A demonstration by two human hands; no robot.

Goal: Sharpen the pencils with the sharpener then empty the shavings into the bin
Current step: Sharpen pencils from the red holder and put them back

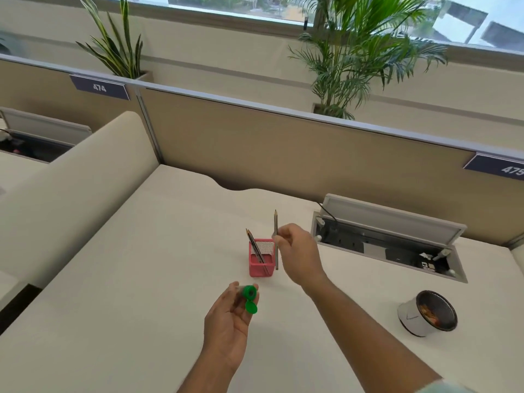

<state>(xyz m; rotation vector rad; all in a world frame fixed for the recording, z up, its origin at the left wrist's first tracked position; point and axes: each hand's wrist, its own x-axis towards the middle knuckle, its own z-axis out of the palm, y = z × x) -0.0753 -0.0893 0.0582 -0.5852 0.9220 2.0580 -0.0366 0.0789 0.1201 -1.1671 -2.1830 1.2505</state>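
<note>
My left hand [226,321] holds a green sharpener [249,296] with a clear body and its round lid hanging open below it. My right hand [297,253] pinches a pencil [276,222] upright, tip up, just right of a pink mesh pencil holder [262,260]. Two more pencils [253,241] lean inside that holder, tips up. A small white bin [411,317] with a dark inside and brownish shavings lies tilted on the desk at the right.
The cream desk [127,279] ends at a tan partition [283,143] behind. An open cable box [388,245] with a raised lid sits in the desk, back right. Potted plants stand beyond the partition. A padded divider borders the left side.
</note>
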